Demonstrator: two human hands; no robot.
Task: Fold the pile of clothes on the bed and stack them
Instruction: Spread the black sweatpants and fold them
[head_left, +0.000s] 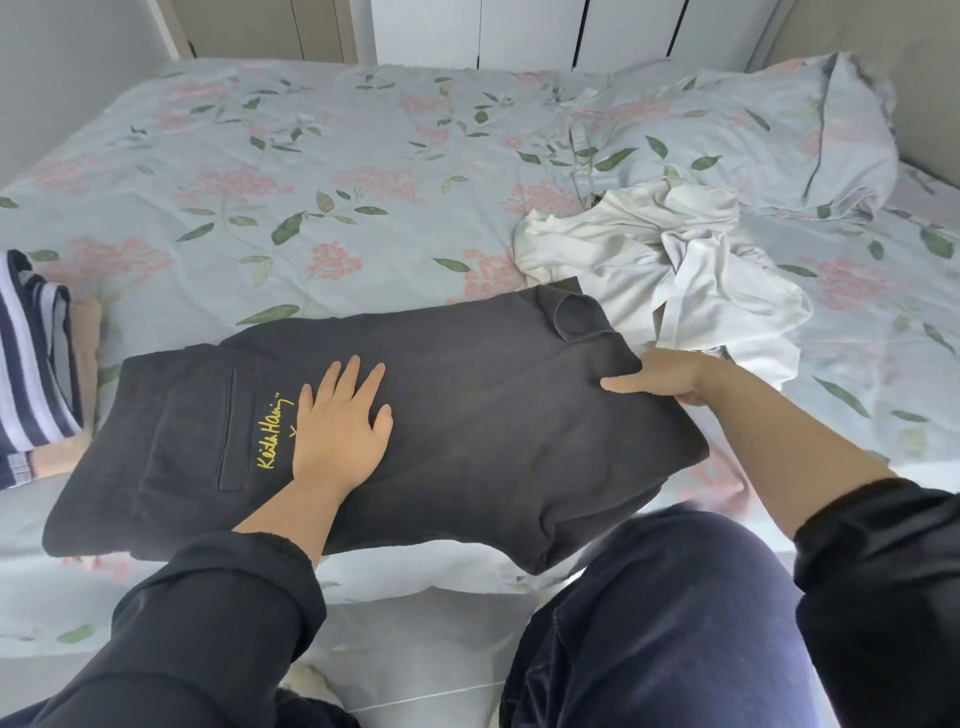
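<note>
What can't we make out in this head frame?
Head view:
Right hand: fingers tucked under the dark garment.
Yellow lettering: its end covered by the left hand.
Striped stack: cut off by the left edge.
White pile: too crumpled to count pieces.

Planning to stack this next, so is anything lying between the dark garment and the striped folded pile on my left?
Nothing visible. Only a strip of floral sheet separates the dark garment from the striped folded pile. Your left hand presses it flat; your right hand grips its edge.
</note>
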